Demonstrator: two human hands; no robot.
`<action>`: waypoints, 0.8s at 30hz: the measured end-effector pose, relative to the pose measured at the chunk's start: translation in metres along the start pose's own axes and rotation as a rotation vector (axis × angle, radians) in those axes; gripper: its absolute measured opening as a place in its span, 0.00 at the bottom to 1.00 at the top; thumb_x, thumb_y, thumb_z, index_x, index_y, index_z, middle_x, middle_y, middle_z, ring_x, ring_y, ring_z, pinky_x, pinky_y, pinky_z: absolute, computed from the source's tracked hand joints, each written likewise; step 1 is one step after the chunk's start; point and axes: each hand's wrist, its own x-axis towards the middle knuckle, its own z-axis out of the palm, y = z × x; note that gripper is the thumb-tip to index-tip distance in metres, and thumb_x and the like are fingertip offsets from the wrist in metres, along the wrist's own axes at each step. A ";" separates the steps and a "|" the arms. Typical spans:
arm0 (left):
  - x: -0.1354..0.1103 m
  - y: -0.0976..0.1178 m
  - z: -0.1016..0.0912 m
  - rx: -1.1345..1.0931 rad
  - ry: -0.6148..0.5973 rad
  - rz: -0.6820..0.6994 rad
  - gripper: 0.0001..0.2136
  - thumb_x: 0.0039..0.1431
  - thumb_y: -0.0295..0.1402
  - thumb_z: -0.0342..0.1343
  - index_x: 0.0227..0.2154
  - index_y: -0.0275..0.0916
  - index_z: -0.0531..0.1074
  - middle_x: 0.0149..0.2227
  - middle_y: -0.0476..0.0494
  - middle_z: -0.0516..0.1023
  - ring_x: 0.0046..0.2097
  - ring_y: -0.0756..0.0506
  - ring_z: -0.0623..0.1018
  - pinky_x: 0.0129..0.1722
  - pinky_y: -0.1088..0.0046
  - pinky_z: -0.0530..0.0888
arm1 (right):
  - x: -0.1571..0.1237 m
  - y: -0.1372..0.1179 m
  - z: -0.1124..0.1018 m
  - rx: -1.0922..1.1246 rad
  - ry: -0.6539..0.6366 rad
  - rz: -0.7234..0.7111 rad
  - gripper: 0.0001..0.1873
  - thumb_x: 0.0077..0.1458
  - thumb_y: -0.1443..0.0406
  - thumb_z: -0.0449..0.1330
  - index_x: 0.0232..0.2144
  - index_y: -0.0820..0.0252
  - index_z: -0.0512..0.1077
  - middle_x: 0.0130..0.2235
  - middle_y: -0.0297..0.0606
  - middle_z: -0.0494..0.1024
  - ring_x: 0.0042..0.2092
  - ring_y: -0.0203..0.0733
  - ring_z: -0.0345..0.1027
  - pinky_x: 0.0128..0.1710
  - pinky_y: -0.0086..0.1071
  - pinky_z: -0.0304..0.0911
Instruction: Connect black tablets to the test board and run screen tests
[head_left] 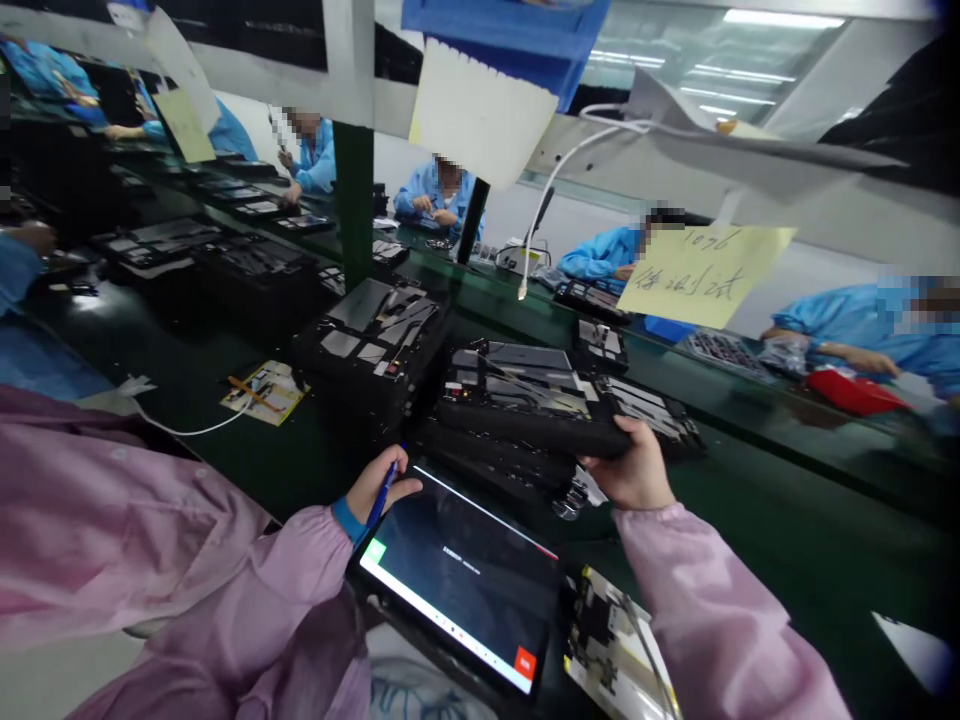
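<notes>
My left hand (379, 484) is closed round a blue pen (385, 492) and rests at the upper left corner of a lit tablet (465, 578) lying in front of me. My right hand (634, 468) grips the near edge of the top black tray of opened devices (540, 400), which sits on a stack of similar black trays (495, 455). Both arms wear pink sleeves.
More black trays with opened devices (379, 335) line the dark green bench (750, 520). A yellow card with a pencil (264, 390) and a white cable (187, 430) lie at left. Several people in blue coats work across the bench. A yellow handwritten note (701, 272) hangs overhead. A circuit board (607, 640) lies by the tablet.
</notes>
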 end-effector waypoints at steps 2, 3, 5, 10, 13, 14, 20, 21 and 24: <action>-0.001 -0.002 0.000 -0.003 -0.016 -0.015 0.18 0.45 0.41 0.61 0.24 0.39 0.57 0.21 0.58 0.54 0.25 0.53 0.56 0.28 0.76 0.58 | -0.002 -0.008 0.015 0.187 0.050 0.240 0.16 0.51 0.51 0.49 0.23 0.55 0.64 0.21 0.33 0.70 0.26 0.41 0.70 0.21 0.32 0.69; -0.002 -0.003 0.000 -0.003 -0.025 -0.021 0.18 0.45 0.42 0.61 0.24 0.39 0.57 0.22 0.57 0.55 0.25 0.53 0.56 0.28 0.76 0.58 | -0.004 -0.011 0.019 0.237 0.060 0.332 0.16 0.48 0.50 0.51 0.23 0.55 0.65 0.21 0.34 0.70 0.26 0.41 0.70 0.21 0.33 0.69; -0.002 -0.004 -0.001 -0.001 -0.035 -0.018 0.18 0.45 0.42 0.61 0.25 0.39 0.57 0.23 0.57 0.56 0.26 0.53 0.57 0.28 0.76 0.58 | -0.007 -0.017 0.023 0.309 0.073 0.491 0.15 0.42 0.50 0.56 0.24 0.55 0.67 0.23 0.35 0.72 0.27 0.42 0.70 0.20 0.33 0.69; -0.003 -0.004 -0.001 0.007 -0.038 0.015 0.16 0.47 0.40 0.60 0.25 0.39 0.57 0.24 0.56 0.56 0.26 0.53 0.58 0.29 0.75 0.59 | -0.015 -0.022 0.010 0.288 0.161 0.704 0.17 0.36 0.52 0.63 0.25 0.57 0.71 0.28 0.37 0.75 0.28 0.39 0.67 0.18 0.27 0.61; -0.002 -0.003 -0.001 0.017 -0.045 0.001 0.16 0.47 0.41 0.59 0.25 0.39 0.56 0.23 0.57 0.54 0.26 0.53 0.57 0.29 0.75 0.59 | -0.020 -0.020 -0.003 0.216 0.228 0.711 0.21 0.36 0.52 0.63 0.34 0.56 0.74 0.38 0.37 0.76 0.36 0.39 0.68 0.21 0.26 0.58; -0.002 -0.002 -0.001 0.022 -0.040 0.000 0.16 0.47 0.41 0.58 0.25 0.39 0.56 0.22 0.57 0.54 0.26 0.53 0.57 0.29 0.75 0.59 | -0.021 -0.018 -0.007 0.192 0.245 0.705 0.23 0.37 0.52 0.62 0.37 0.55 0.74 0.41 0.37 0.76 0.38 0.40 0.68 0.23 0.26 0.59; -0.001 0.000 -0.001 0.056 -0.025 0.008 0.14 0.50 0.41 0.55 0.24 0.39 0.57 0.22 0.57 0.54 0.26 0.52 0.58 0.29 0.74 0.59 | -0.015 0.014 -0.026 -0.031 0.389 0.698 0.31 0.39 0.50 0.61 0.44 0.61 0.70 0.43 0.43 0.74 0.41 0.45 0.68 0.27 0.30 0.62; -0.001 0.000 -0.001 0.062 -0.031 0.003 0.14 0.50 0.42 0.55 0.25 0.39 0.57 0.22 0.56 0.54 0.26 0.52 0.58 0.29 0.74 0.58 | -0.012 0.022 -0.030 -0.077 0.417 0.699 0.30 0.40 0.51 0.60 0.43 0.63 0.71 0.41 0.43 0.75 0.40 0.46 0.69 0.27 0.31 0.61; 0.001 -0.002 -0.002 0.065 -0.032 -0.008 0.14 0.51 0.42 0.55 0.25 0.39 0.57 0.22 0.56 0.54 0.26 0.53 0.57 0.28 0.75 0.58 | -0.004 0.042 -0.046 -0.210 0.471 0.672 0.23 0.44 0.52 0.60 0.38 0.64 0.72 0.33 0.41 0.75 0.34 0.45 0.69 0.28 0.33 0.62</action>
